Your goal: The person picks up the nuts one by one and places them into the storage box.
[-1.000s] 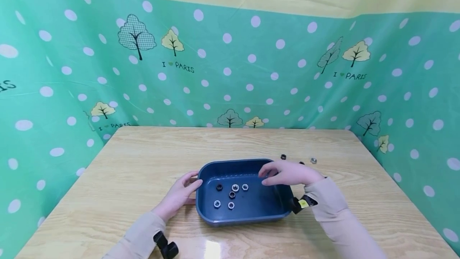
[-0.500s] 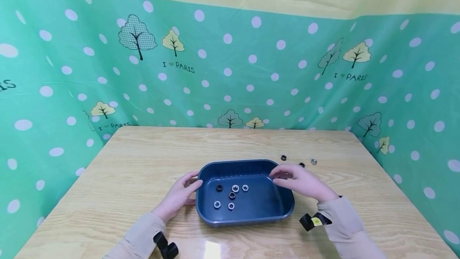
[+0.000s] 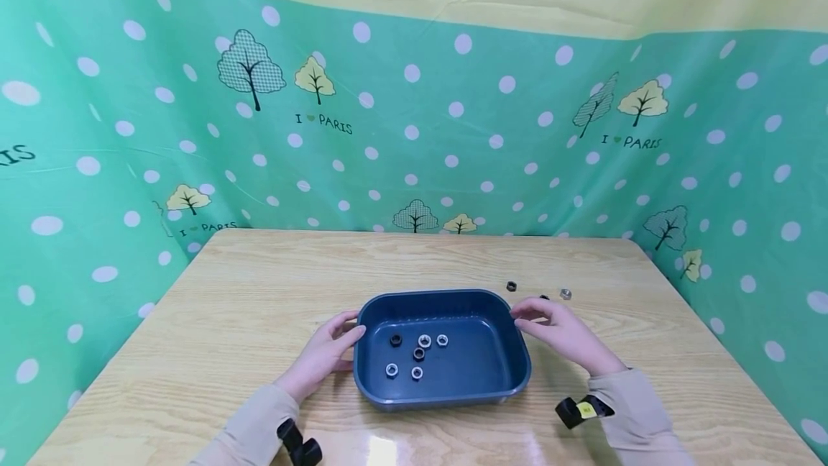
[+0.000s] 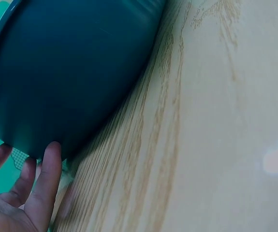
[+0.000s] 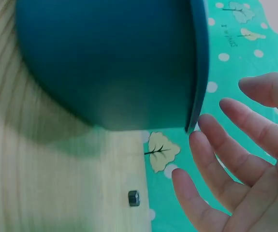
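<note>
A dark blue rectangular tray (image 3: 466, 372) stands on the table with several hex nuts on its floor, among them a silver nut (image 3: 392, 371) and a black nut (image 3: 396, 340). My left hand (image 3: 325, 347) holds the tray's left end, thumb at the rim and fingertips on the outer wall (image 4: 71, 87). By the right rim is my right hand (image 3: 561, 331), fingers loosely bent and holding nothing. Beyond that hand lie a black nut (image 3: 512, 286), a silver nut (image 3: 566, 294) and a partly hidden dark nut (image 3: 545, 298). One nut (image 5: 134, 198) also shows in the right wrist view.
The wood-grain table (image 3: 272, 272) reaches back to a green dotted curtain (image 3: 388, 113) that hangs behind it and along both sides. Each sleeve carries a black wrist camera, such as the right camera (image 3: 572, 412).
My right hand has drawn back rightward from above the tray's inside to its right rim. My left hand and the nuts in the tray stay where they were.
</note>
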Demonstrator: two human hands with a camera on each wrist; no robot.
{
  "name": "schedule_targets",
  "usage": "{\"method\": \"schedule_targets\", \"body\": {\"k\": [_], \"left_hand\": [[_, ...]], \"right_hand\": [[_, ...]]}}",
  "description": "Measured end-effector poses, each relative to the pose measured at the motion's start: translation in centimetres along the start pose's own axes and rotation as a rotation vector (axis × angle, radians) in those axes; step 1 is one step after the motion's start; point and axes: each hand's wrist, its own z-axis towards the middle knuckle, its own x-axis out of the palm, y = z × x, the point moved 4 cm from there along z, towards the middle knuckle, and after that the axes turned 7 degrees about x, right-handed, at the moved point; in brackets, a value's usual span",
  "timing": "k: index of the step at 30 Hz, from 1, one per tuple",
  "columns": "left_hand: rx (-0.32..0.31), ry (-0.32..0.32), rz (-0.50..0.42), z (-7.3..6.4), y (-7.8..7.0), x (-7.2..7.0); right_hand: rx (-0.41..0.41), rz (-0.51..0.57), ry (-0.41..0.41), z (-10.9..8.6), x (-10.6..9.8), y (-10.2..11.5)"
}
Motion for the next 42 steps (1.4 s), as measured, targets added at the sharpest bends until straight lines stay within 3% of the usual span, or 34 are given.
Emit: {"method": "schedule_targets", "body": {"k": [14, 24, 34, 42], "left_hand": [[-0.004, -0.010, -0.014, -0.1, -0.1, 0.0], [-0.010, -0.011, 0.018, 0.1, 0.0, 0.0], [-0.009, 0.003, 0.015, 0.0, -0.1, 0.0], [-0.009, -0.001, 0.007, 0.0, -0.2, -0.1]], "right_hand": [[0.046, -0.026, 0.004, -0.5, -0.3, -2.4], [0.137, -0.052, -0.050, -0.9, -1.0, -4.1], [0.149, -0.194, -0.075, -0.4, -2.1, -5.2], [0.161, -0.248, -0.099, 0.8, -3.1, -5.7]]}}
